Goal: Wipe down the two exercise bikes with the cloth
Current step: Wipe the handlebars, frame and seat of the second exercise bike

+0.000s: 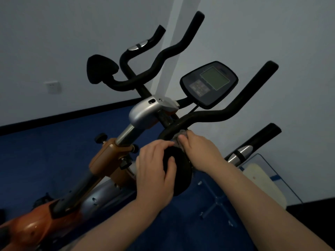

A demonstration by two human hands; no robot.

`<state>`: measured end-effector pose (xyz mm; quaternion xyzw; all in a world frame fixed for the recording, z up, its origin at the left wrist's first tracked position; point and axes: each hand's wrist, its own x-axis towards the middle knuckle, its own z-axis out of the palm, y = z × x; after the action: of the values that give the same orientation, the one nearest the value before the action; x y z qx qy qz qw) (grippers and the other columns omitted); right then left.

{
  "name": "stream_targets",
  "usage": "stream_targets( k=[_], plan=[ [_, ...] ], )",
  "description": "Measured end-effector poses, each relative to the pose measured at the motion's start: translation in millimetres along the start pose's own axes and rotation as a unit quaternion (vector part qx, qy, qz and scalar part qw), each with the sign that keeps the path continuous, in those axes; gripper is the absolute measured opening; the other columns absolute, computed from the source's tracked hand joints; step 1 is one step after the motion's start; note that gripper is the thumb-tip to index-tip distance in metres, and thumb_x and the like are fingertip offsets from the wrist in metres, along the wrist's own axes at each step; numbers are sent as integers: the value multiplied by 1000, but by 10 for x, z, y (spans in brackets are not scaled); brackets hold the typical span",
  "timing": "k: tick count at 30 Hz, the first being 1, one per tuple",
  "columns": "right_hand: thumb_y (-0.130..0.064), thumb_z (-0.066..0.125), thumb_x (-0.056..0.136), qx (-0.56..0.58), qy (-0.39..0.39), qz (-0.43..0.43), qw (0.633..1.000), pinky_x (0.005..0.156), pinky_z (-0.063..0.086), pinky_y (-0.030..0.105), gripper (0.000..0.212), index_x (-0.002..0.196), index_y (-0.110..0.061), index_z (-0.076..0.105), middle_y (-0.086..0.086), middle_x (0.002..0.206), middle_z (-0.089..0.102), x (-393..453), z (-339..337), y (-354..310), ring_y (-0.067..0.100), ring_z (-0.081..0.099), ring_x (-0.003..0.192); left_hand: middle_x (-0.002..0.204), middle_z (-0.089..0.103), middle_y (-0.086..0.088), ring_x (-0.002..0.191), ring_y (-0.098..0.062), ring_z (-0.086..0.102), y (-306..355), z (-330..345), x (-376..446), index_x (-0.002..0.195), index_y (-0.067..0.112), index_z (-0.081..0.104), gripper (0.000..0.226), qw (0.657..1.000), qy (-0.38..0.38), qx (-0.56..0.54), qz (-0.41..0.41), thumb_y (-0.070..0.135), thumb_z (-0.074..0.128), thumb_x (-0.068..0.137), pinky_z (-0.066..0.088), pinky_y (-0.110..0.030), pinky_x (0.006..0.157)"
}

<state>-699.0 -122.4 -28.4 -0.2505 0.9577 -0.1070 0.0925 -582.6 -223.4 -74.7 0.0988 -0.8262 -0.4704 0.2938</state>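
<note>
The exercise bike (116, 147) stands on the blue floor (45, 151) near the grey wall (54, 42), with bare floor between its orange frame and the black skirting. Its lower body is cut off at the bottom left corner of the view. The left hand (155, 171) curls its fingers and thumb round a black padded elbow rest (178, 171) at the near end of the handlebar (208, 116). The right hand (199, 151) grips a grey cloth (178, 137) against the bar just above that pad; most of the cloth is hidden under the fingers. The bars are matte black foam, curved; the stem housing (143, 113) is smooth silver. The console (210, 84) tilts, its buttons too dim to read. Whether a second bike is in view cannot be told.
</note>
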Motion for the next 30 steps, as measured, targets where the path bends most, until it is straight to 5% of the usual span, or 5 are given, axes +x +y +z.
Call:
stream_targets(
  k=[11,15,18,24,30],
  plan=[
    [-46,36,95,-226,120,-221,941,110,26,44,38,111,-25,63,-7,99,62,-715,-372,927,15,55,99,122,49,13,121,-7,39,90,6,13,118,27,56,31,999,2,43,-7,23,55,88,36,-38,103],
    [-33,37,96,-170,248,-144,943,117,10,47,38,115,-14,64,3,112,63,-689,-501,1230,25,51,121,136,48,13,141,-11,28,383,106,37,116,30,60,26,990,-39,134,10,24,54,90,5,-44,121],
    [-31,37,96,-135,269,-161,940,117,11,47,39,111,-9,66,7,119,62,-691,-227,1120,29,47,127,129,57,11,129,-8,45,655,363,30,114,28,62,26,982,-97,157,49,17,55,92,14,-38,120],
    [-28,50,94,-220,333,-273,876,118,15,48,25,94,-13,70,4,100,66,-458,-633,1640,26,61,110,114,57,19,103,1,52,1037,690,51,118,30,59,28,997,-63,16,-52,17,42,101,43,-18,87],
    [-30,45,95,-173,379,-273,867,118,12,47,31,88,-12,69,4,94,66,-442,-225,1463,26,59,109,95,66,13,83,-4,58,926,1130,106,102,30,62,18,995,-4,50,-86,22,46,99,48,-28,68]
  ],
)
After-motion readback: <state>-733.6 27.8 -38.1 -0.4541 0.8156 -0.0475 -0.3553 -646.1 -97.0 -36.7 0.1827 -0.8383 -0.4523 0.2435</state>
